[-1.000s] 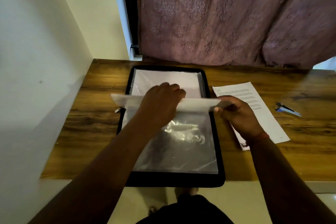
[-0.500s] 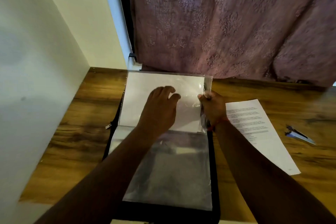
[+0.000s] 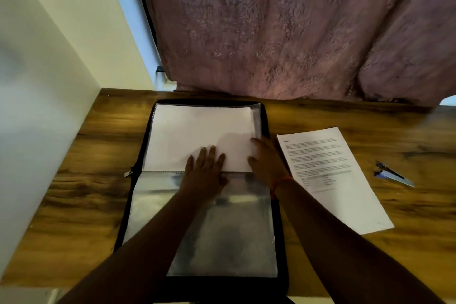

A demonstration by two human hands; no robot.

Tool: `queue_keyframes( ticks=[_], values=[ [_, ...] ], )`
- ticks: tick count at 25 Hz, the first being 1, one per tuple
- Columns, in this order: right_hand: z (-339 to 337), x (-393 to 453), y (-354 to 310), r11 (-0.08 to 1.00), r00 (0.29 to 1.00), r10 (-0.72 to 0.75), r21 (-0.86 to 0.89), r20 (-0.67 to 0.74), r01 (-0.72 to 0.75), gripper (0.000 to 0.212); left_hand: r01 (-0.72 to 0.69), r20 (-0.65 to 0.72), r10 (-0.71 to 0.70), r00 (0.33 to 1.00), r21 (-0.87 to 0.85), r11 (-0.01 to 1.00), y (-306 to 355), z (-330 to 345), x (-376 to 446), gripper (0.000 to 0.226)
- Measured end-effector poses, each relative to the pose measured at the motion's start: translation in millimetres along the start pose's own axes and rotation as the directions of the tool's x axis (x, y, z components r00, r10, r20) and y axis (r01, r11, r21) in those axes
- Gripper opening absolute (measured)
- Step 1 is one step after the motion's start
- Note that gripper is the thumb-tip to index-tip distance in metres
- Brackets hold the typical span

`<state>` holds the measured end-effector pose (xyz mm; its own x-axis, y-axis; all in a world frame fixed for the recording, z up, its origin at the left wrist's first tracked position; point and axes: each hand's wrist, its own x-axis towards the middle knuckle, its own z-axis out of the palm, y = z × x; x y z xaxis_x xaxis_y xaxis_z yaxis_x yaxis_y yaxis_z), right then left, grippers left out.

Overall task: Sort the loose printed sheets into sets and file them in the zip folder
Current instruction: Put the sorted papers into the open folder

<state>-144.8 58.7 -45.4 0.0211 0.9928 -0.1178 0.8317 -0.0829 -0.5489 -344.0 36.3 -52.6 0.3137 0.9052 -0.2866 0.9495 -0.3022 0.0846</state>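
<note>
The zip folder [image 3: 276,276] lies open on the wooden surface [image 3: 86,195], its far half holding a white sheet [image 3: 197,136] inside a clear sleeve and its near half showing an empty shiny sleeve [image 3: 222,237]. The left hand [image 3: 206,170] lies flat with fingers spread on the sheet's near edge. The right hand [image 3: 267,160] rests open at the sheet's right edge, fingers straight. Just right of the folder lies a loose printed sheet [image 3: 330,180], and farther right a small blue stapler [image 3: 392,175]. A mauve curtain [image 3: 283,27] hangs behind.
</note>
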Motion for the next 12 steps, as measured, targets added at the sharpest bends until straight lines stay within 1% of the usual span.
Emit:
queue_keyframes(
  ticks=[2,3,6,8,10,12],
  values=[
    [-7.0,-19.5,7.1,0.999,0.992,0.028,0.043,-0.122,-0.023,0.054,-0.027,-0.037,0.027,0.999,-0.017,0.999,3.1,1.8,-6.1,0.068],
    [-11.2,-32.3,11.0,0.996,0.986,0.054,0.079,-0.16,-0.042,0.052,-0.061,-0.061,0.06,0.996,-0.012,0.998,7.0,4.6,-11.9,0.066],
    [-15.3,-75.3,27.2,0.969,0.968,0.125,0.237,-0.218,-0.072,0.043,-0.222,-0.141,0.216,0.966,-0.026,0.975,29.6,15.6,-36.9,0.059],
    [-18.7,-106.7,39.8,0.967,0.939,0.158,0.242,-0.306,-0.084,0.038,-0.346,-0.169,0.33,0.929,-0.07,0.936,52.0,21.6,-54.9,0.056],
    [-27.4,-131.8,55.1,0.958,0.904,0.239,0.24,-0.354,-0.159,0.038,-0.406,-0.174,0.377,0.91,-0.176,0.897,76.0,23.3,-69.0,0.047],
    [-43.5,-146.6,77.2,0.933,0.861,0.348,0.226,-0.372,-0.279,0.039,-0.371,-0.126,0.349,0.929,-0.354,0.859,99.7,20.5,-77.0,0.044]
  ],
)
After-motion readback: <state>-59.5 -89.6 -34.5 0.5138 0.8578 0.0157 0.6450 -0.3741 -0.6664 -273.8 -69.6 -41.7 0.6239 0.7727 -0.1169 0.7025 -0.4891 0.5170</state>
